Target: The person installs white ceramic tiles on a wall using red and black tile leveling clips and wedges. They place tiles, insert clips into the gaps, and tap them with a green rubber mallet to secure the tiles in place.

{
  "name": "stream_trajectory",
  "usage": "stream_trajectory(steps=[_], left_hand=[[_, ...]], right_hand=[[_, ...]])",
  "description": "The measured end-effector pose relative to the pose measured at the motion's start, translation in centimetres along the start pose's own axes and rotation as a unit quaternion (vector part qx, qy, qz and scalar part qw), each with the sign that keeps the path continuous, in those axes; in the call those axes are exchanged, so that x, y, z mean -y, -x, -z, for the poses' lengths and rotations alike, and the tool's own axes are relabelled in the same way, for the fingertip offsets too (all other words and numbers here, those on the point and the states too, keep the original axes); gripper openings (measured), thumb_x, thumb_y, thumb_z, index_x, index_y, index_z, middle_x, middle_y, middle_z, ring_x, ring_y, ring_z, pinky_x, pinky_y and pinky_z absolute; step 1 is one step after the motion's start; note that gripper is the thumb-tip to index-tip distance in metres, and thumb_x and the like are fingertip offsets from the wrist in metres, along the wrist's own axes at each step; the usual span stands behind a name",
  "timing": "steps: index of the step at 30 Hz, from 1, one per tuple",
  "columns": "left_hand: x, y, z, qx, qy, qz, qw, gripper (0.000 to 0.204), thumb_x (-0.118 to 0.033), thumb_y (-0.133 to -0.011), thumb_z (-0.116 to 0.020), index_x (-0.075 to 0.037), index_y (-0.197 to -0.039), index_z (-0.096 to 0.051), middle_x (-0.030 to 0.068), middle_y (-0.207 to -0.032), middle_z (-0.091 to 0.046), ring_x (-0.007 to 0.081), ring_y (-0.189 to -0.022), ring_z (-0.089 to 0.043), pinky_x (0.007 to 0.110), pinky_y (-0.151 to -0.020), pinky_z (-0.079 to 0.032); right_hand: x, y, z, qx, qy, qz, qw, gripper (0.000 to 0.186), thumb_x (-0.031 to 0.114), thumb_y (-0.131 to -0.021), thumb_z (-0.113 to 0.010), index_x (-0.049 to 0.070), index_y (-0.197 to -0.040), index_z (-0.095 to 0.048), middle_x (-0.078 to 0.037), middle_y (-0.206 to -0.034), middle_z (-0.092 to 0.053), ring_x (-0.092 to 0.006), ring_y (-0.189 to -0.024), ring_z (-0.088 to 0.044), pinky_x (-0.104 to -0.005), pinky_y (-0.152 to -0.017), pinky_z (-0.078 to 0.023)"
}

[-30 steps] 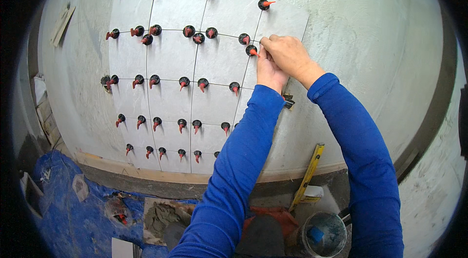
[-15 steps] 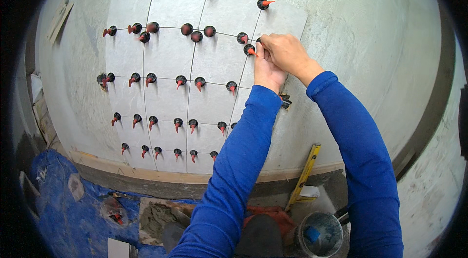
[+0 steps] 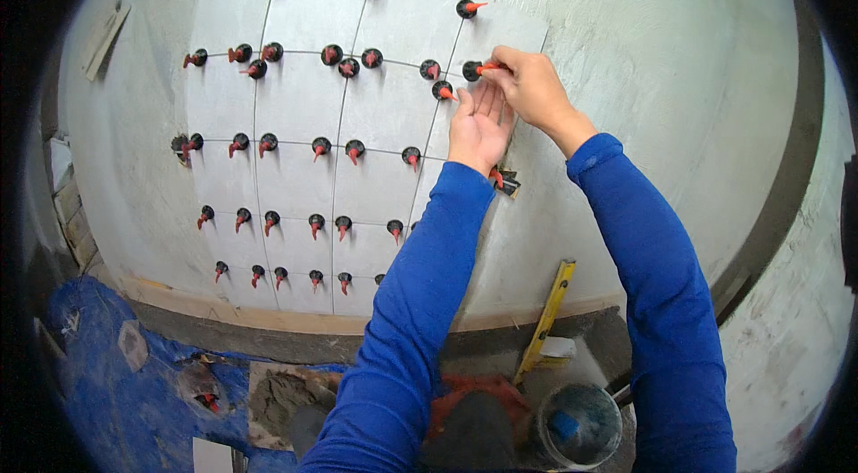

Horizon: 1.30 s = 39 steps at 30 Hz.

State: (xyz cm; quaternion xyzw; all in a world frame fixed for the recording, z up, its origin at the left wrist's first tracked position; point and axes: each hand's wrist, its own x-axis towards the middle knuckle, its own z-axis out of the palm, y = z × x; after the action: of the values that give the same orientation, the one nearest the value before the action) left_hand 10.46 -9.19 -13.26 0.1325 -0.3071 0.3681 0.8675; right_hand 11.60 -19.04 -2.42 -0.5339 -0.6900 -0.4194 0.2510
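Pale grey tiles (image 3: pixel 295 111) cover part of the wall, with black and red tile leveling clips set along their joints. At the right-hand column, my right hand (image 3: pixel 536 96) pinches the red handle of one tile leveling clip (image 3: pixel 474 71), whose black round base sits against the tile. Just below it, my left hand (image 3: pixel 483 127) is turned palm up with its fingers stretched out, holding nothing. Close to its thumb is another leveling clip (image 3: pixel 443 90) with a red tip. One more black and red clip (image 3: pixel 506 181) shows beside my left wrist at the tile edge.
A yellow spirit level (image 3: pixel 544 323) leans at the wall's foot, near a bucket (image 3: pixel 581 426) holding something blue. Grey mortar (image 3: pixel 284 401) lies on a board to the left, beside a blue tarp (image 3: pixel 98 384). A wooden strip (image 3: pixel 241 317) runs under the tiles.
My hands have parted: the left has dropped away from the clip and opened palm up, while the right keeps its pinch on the red handle. The view has shifted slightly.
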Motion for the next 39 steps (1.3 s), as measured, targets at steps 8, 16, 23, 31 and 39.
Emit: stream_trajectory(steps=[8,16,23,31,39], left_hand=[[-1.1,2.9,-0.7,-0.089,-0.322,-0.01,0.943,0.037,-0.029,-0.107,-0.056,-0.003,-0.131,-0.064,0.012,-0.123,-0.07,0.0202,-0.107,-0.066,0.035,-0.094,-0.053],[-9.9,3.0,-9.2,-0.018,-0.813,-0.477,0.334,0.032,-0.033,-0.088,-0.079,-0.002,-0.083,-0.071,0.0158,-0.083,-0.072,0.0356,-0.077,-0.069,0.045,-0.069,-0.052],[-10.4,-3.2,-11.9,-0.06,-0.944,-0.275,0.171,0.07,-0.071,-0.083,-0.07,-0.002,-0.093,-0.08,0.0218,-0.089,-0.077,0.0375,-0.086,-0.076,0.047,-0.076,-0.059],[-10.2,-5.0,-12.2,-0.086,-0.942,-0.306,0.111,0.069,-0.075,-0.073,-0.075,-0.009,-0.088,-0.082,0.0135,-0.085,-0.078,0.0295,-0.08,-0.077,0.039,-0.067,-0.058],[-10.4,-5.4,-11.9,-0.077,-0.931,-0.329,0.136,0.078,-0.081,-0.07,-0.073,-0.006,-0.086,-0.082,0.0167,-0.081,-0.077,0.0326,-0.076,-0.077,0.042,-0.066,-0.058]], right_hand=[[-2.7,0.6,-1.9,-0.008,-0.205,-0.198,0.959,0.017,0.015,-0.092,-0.073,0.0,-0.1,-0.073,-0.017,-0.08,-0.072,-0.0248,-0.07,-0.068,-0.0372,-0.067,-0.053],[-3.7,2.0,-2.9,-0.063,-0.076,-0.157,0.983,0.025,0.024,-0.092,-0.076,0.0,-0.098,-0.072,-0.013,-0.092,-0.077,-0.0331,-0.08,-0.071,-0.0421,-0.075,-0.054],[-4.7,2.7,-3.6,-0.146,-0.08,-0.09,0.982,0.021,0.017,-0.096,-0.072,0.003,-0.111,-0.073,-0.014,-0.135,-0.069,-0.0272,-0.114,-0.069,-0.0368,-0.098,-0.053],[-3.5,3.4,-3.5,-0.155,-0.076,-0.101,0.98,0.023,0.023,-0.092,-0.074,0.004,-0.104,-0.075,-0.013,-0.104,-0.076,-0.0322,-0.1,-0.068,-0.0422,-0.092,-0.052],[-2.4,2.6,-3.5,-0.11,-0.007,-0.045,0.993,0.015,0.016,-0.094,-0.072,0.004,-0.102,-0.075,-0.011,-0.097,-0.074,-0.0274,-0.089,-0.068,-0.0384,-0.081,-0.053]])
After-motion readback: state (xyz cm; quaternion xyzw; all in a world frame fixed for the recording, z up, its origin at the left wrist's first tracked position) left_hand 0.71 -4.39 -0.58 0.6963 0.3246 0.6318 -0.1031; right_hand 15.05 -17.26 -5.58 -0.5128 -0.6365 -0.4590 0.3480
